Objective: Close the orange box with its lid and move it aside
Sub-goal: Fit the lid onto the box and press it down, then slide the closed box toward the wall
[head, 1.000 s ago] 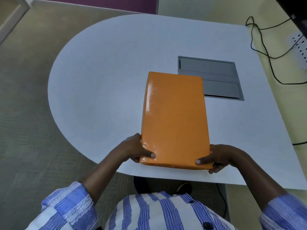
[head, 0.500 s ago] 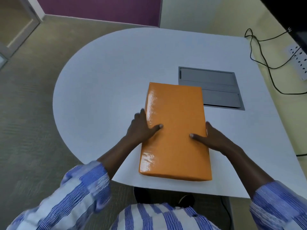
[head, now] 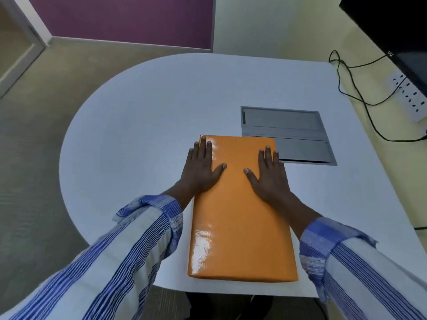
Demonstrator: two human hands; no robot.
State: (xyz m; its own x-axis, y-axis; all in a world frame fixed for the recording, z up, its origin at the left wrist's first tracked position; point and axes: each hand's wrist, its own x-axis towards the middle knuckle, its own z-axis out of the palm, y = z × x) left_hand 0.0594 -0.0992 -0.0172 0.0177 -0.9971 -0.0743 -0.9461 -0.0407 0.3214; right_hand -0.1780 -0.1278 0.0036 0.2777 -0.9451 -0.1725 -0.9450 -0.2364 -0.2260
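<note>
The glossy orange box [head: 241,222] lies flat on the white table [head: 143,139], its lid on top and its near end at the table's front edge. My left hand [head: 199,168] rests palm down on the lid's far left part, fingers spread, some over the left edge. My right hand [head: 269,175] lies palm down on the far right part, fingers reaching toward the far right corner. Neither hand grips anything.
A grey recessed cable hatch [head: 288,135] is set in the table just beyond the box's far right corner. Black cables [head: 360,95] and a white power strip [head: 409,95] lie on the floor at the right. A dark screen [head: 397,26] stands at the top right.
Both hands left the box's near corners and slid along the lid toward its far end, now lying flat on top. The box stayed in place on the table.
</note>
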